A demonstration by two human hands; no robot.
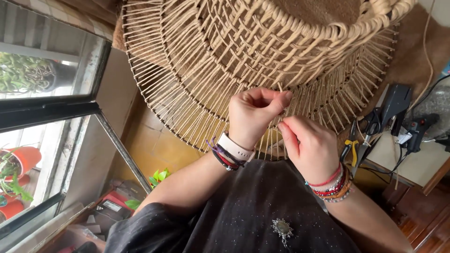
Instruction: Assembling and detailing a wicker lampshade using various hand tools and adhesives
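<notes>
A large round frame wrapped in beige cord (197, 84) fills the upper middle, with concentric rings and many radial strands. My left hand (255, 115) is closed, pinching a beige cord strand (280, 87) at the frame's lower rim. My right hand (307, 145) sits just below and to the right, fingers curled, its fingertip touching the same strand near the left thumb. Both wrists carry several bracelets, and the left one has a pale watch band.
Pliers with yellow handles (349, 147) and scissors (372, 124) lie on a small table (412, 164) at the right, beside a black glue gun (417, 129) and cables. A window (42, 117) with orange plant pots (21, 159) is at the left.
</notes>
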